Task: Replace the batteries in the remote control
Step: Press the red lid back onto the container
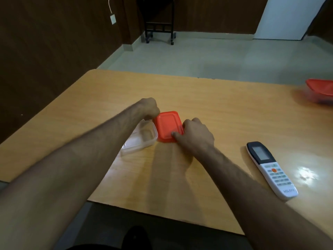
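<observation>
Right hand (194,136) has its fingers curled over the right edge of the orange lid (168,126), thumb tip pressed on the lid's near corner, so it's gripping that lid. Left hand (148,108) is balled up pretty tight at the lid's far-left corner, knuckles up; looks like it's pinching the rim there, but the fingertips are tucked under so I can't really tell what they've got. Both forearms reach straight out from the near edge and angle in toward each other.

Just left of the lid, touching it, sits a clear tub (139,138), open on top, under the left wrist.

The remote (270,168) is well off to the right of the right hand's fingers, lying flat on the surface (216,105), screen end pointing away, untouched. Another orange-lidded tub (320,90) is way out at the far right edge, blurry.

Lots of bare surface beyond the fingers and between the right hand and the remote.
</observation>
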